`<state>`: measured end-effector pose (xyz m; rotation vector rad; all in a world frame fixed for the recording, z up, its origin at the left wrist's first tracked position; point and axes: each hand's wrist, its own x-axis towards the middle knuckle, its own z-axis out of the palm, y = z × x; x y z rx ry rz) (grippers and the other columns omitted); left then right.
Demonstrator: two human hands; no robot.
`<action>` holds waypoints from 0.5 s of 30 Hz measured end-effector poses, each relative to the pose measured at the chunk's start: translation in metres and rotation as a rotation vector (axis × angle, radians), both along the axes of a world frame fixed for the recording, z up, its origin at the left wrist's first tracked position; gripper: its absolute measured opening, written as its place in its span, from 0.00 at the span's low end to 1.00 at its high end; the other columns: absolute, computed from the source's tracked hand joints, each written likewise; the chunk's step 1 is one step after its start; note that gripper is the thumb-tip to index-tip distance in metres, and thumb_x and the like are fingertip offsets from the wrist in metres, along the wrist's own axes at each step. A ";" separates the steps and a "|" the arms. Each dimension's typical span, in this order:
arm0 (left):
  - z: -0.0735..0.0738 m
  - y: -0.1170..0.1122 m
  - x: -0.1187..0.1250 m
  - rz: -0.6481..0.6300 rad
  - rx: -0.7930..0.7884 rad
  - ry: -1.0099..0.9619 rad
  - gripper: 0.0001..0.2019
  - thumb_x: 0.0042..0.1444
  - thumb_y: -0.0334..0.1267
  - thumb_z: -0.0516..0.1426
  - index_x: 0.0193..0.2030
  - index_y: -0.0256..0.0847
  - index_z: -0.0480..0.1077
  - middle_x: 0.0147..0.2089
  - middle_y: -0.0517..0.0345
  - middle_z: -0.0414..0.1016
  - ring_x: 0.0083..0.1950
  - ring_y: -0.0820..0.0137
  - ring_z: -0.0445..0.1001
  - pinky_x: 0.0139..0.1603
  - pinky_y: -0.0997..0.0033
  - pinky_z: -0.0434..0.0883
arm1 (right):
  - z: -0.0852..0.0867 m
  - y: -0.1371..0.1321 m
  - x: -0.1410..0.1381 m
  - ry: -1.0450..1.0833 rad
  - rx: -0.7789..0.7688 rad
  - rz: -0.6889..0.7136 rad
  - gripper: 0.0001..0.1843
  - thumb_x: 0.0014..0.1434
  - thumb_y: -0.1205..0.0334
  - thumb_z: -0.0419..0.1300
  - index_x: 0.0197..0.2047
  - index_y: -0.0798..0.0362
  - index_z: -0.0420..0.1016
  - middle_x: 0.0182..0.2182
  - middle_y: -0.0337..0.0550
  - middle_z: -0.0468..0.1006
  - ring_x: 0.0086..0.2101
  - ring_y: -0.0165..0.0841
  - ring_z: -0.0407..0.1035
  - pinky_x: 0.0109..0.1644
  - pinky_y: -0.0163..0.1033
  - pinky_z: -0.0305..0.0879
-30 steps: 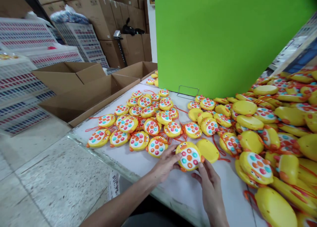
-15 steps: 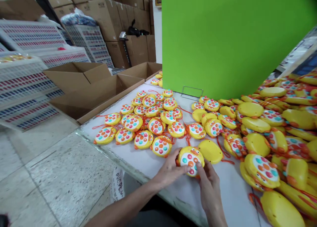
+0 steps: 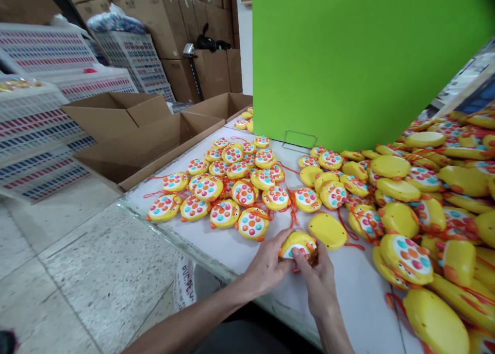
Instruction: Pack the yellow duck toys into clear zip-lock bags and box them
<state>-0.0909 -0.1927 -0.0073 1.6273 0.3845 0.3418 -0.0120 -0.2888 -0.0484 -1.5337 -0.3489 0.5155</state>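
Both my hands hold one yellow duck-shaped toy [image 3: 298,243] with coloured buttons, low over the white table [image 3: 359,287]. My left hand [image 3: 266,264] grips its left side, fingers curled around the edge. My right hand [image 3: 315,276] grips its right side, thumb across the white button face. The toy is tilted toward me and partly hidden by my fingers. Just beyond it lies a toy turned plain yellow back up [image 3: 328,230].
Several button toys lie face up in rows [image 3: 232,189] on the table's left part. A large heap of toys [image 3: 433,189] fills the right. A green board [image 3: 359,60] stands behind. Open cardboard boxes [image 3: 127,132] and white crates [image 3: 38,122] stand at left.
The toy has been pulled nearer to me and tipped up. My fingers have closed further over its face, hiding most of the buttons.
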 end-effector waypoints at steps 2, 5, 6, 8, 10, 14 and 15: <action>0.002 0.000 -0.001 0.010 0.023 0.004 0.24 0.50 0.24 0.54 0.55 0.43 0.66 0.45 0.56 0.73 0.41 0.66 0.70 0.40 0.74 0.65 | 0.000 0.001 -0.003 -0.013 -0.004 -0.021 0.29 0.49 0.48 0.62 0.50 0.55 0.64 0.39 0.44 0.74 0.38 0.37 0.69 0.40 0.39 0.67; -0.002 0.002 -0.001 0.007 -0.015 -0.007 0.22 0.49 0.26 0.56 0.52 0.40 0.67 0.43 0.56 0.73 0.41 0.65 0.69 0.38 0.74 0.66 | 0.003 0.001 -0.004 -0.055 -0.071 -0.039 0.29 0.49 0.48 0.62 0.50 0.56 0.63 0.39 0.45 0.73 0.39 0.38 0.69 0.42 0.41 0.67; -0.005 0.004 -0.001 0.000 -0.064 -0.012 0.21 0.49 0.28 0.57 0.52 0.40 0.66 0.43 0.55 0.72 0.41 0.65 0.69 0.38 0.74 0.67 | 0.004 0.001 -0.004 -0.065 -0.090 -0.030 0.30 0.49 0.48 0.62 0.51 0.56 0.62 0.41 0.46 0.73 0.40 0.39 0.69 0.44 0.42 0.67; -0.012 0.008 -0.001 -0.011 -0.207 -0.011 0.22 0.47 0.31 0.60 0.52 0.39 0.66 0.44 0.54 0.71 0.41 0.65 0.70 0.35 0.74 0.68 | 0.005 0.001 -0.004 -0.048 -0.071 -0.003 0.34 0.49 0.49 0.63 0.55 0.56 0.60 0.47 0.49 0.71 0.46 0.41 0.67 0.49 0.45 0.65; -0.017 0.013 -0.002 -0.011 -0.361 0.006 0.25 0.46 0.35 0.62 0.53 0.39 0.64 0.45 0.53 0.71 0.39 0.66 0.70 0.33 0.74 0.70 | 0.005 -0.001 -0.005 0.020 0.014 0.028 0.37 0.50 0.49 0.62 0.59 0.55 0.57 0.53 0.50 0.68 0.51 0.42 0.64 0.54 0.46 0.63; -0.022 0.017 -0.002 0.042 -0.475 0.085 0.23 0.47 0.42 0.63 0.50 0.39 0.65 0.40 0.53 0.72 0.34 0.68 0.72 0.27 0.75 0.70 | 0.007 -0.004 -0.013 0.091 0.095 0.090 0.38 0.52 0.51 0.60 0.63 0.53 0.53 0.60 0.49 0.61 0.56 0.39 0.60 0.55 0.41 0.63; -0.023 0.017 -0.001 0.072 -0.469 0.096 0.21 0.47 0.43 0.62 0.47 0.38 0.66 0.38 0.54 0.72 0.32 0.69 0.72 0.25 0.75 0.69 | 0.008 -0.004 -0.015 0.088 0.098 0.105 0.39 0.53 0.52 0.60 0.64 0.53 0.52 0.60 0.48 0.60 0.56 0.39 0.60 0.53 0.40 0.65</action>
